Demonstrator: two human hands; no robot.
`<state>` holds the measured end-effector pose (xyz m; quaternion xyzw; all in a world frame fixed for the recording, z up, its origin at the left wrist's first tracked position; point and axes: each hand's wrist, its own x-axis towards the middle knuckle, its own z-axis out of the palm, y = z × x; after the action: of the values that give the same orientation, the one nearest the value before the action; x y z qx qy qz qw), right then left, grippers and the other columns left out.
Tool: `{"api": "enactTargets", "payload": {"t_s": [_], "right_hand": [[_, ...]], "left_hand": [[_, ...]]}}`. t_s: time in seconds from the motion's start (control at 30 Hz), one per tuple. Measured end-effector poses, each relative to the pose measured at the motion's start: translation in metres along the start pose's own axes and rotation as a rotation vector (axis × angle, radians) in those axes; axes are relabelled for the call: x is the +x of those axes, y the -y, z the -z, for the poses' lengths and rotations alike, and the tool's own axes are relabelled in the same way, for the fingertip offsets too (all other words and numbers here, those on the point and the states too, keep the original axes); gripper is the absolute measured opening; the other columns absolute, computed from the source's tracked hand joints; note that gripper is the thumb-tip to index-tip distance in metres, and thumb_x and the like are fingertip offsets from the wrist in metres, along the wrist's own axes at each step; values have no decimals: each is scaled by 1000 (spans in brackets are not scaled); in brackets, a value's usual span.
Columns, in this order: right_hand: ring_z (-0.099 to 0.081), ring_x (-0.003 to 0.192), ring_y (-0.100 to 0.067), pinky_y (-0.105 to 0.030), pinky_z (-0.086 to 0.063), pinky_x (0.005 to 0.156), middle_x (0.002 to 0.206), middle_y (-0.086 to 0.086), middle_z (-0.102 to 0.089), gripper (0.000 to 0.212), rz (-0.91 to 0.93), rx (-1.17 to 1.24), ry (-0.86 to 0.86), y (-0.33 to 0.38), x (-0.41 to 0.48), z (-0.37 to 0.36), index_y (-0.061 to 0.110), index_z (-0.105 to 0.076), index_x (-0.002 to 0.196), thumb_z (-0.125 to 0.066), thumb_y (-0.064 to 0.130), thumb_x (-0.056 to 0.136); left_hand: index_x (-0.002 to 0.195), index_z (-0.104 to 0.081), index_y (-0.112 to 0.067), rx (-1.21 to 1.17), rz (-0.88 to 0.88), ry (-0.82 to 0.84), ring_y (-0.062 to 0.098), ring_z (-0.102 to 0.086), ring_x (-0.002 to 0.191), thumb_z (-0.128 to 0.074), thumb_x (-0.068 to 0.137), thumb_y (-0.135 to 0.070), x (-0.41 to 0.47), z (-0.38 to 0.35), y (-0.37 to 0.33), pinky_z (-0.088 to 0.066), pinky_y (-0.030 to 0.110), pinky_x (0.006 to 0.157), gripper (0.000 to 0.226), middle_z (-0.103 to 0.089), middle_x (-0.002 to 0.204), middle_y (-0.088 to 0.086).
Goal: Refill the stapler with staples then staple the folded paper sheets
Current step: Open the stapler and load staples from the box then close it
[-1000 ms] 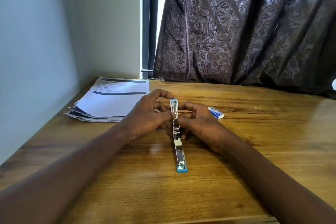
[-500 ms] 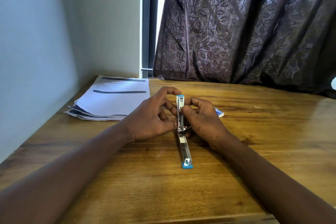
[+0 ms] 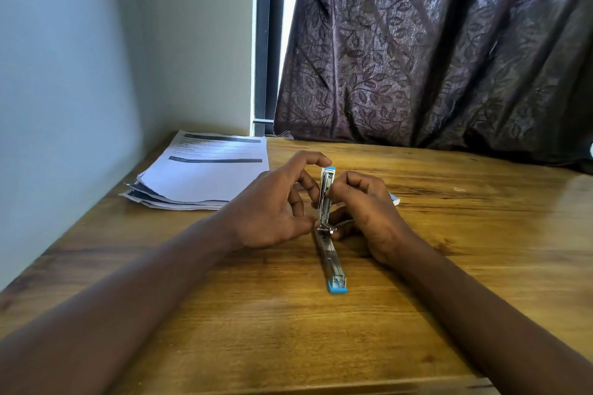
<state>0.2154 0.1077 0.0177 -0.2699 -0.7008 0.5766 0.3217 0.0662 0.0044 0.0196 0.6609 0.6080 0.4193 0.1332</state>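
Stapler (image 3: 333, 261): at the middle of the table (image 3: 449, 298), opened at its hinge. The base lies flat with its blue end toward you. The upper arm stands nearly upright at the far end, blue cap on top.

Your left hand (image 3: 272, 205): on the left side of the upright arm, fingers curled. The index arches up to the blue cap, the next finger lies against the metal side, and the thumb sits low by the hinge.

Your right hand (image 3: 369, 212): on the right side, fingers curled in tight. The tips pinch the upright arm about halfway up, thumb low near the hinge. You hold the arm between both hands.

A small pale piece shows by your right thumb at the hinge, too small to identify. I cannot tell whether staples sit in the channel.

Papers (image 3: 208, 170): a loose stack at far left, by the wall (image 3: 80, 74), well apart from the stapler.

Staple box (image 3: 395, 200): just behind your right hand and mostly hidden; only a blue-and-white corner shows.

Curtain (image 3: 433, 58): hangs along the table's far edge.
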Motion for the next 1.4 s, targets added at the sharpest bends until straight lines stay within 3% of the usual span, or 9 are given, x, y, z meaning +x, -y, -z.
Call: {"api": "enactTargets", "payload": {"t_s": [0.17, 0.27, 0.4, 0.53, 0.77, 1.0, 1.1, 1.3, 1.4], "right_hand": [[-67, 60, -28, -31, -52, 46, 78, -14, -72, 4, 60, 55, -52, -2, 1, -1, 4, -64, 90, -64, 7, 92], [-68, 64, -28, -30, -51, 45, 85, -19, -73, 9, 81, 55, -64, -3, 1, -1, -1, -66, 96, -65, 8, 93], [-66, 62, -29, -30, -51, 43, 86, -22, -72, 15, 96, 94, -55, -1, 2, 0, 9, -66, 109, -64, 7, 94], [-63, 59, -30, -30, -51, 43, 91, -32, -68, 14, 146, 80, -69, -2, 3, 4, 9, -68, 107, -65, 6, 94], [-63, 60, -27, -28, -53, 45, 90, -31, -68, 17, 187, 39, -44, -4, 3, 4, 6, -67, 111, -66, 5, 94], [-65, 57, -22, -28, -52, 46, 84, -18, -74, 20, 195, 38, -45, -4, 6, 5, 7, -68, 112, -70, 8, 92], [-69, 57, -21, -26, -49, 45, 85, -7, -76, 20, 203, 54, -30, -4, 7, 6, 8, -69, 113, -70, 8, 92], [-70, 61, -26, -26, -49, 45, 88, -11, -76, 20, 226, 69, -7, -5, 7, 6, 8, -69, 112, -70, 8, 92], [-68, 57, -23, -26, -51, 45, 82, -11, -76, 19, 225, 91, -47, -6, 11, 7, 5, -70, 112, -69, 6, 93]], "left_hand": [[140, -41, -38, 26, 3, 18, 25, -69, 78, -83, 79, -4, 0, 0, 2, -61, 40, 65, 82, -65, 106, 0], [141, -42, -37, 17, 1, 6, 25, -69, 76, -83, 79, -3, 1, 0, 3, -61, 41, 65, 82, -65, 106, 0], [145, -39, -37, 8, 6, 43, 24, -70, 78, -86, 78, -12, -1, 1, 1, -63, 38, 67, 86, -64, 109, -3], [147, -39, -39, 16, 21, 90, 19, -69, 83, -90, 75, -26, -2, -1, 0, -63, 34, 67, 90, -64, 111, -9], [144, -40, -41, 41, 32, 30, 15, -70, 79, -89, 76, -35, -2, -4, -1, -61, 32, 70, 84, -65, 106, -9], [131, -45, -38, -41, 52, -46, 22, -70, 70, -87, 80, -25, 2, -5, 4, -62, 41, 69, 68, -70, 93, -1], [127, -46, -36, -84, 61, -76, 14, -65, 61, -85, 82, -21, 4, -5, 7, -58, 37, 63, 61, -71, 88, -1], [127, -46, -35, -106, 72, -82, 14, -63, 60, -82, 85, -20, 3, -4, 8, -57, 38, 62, 57, -70, 86, -3], [133, -45, -34, -39, 31, -60, 18, -66, 66, -77, 87, -8, 1, -3, 8, -58, 39, 65, 62, -70, 93, -4]]}}
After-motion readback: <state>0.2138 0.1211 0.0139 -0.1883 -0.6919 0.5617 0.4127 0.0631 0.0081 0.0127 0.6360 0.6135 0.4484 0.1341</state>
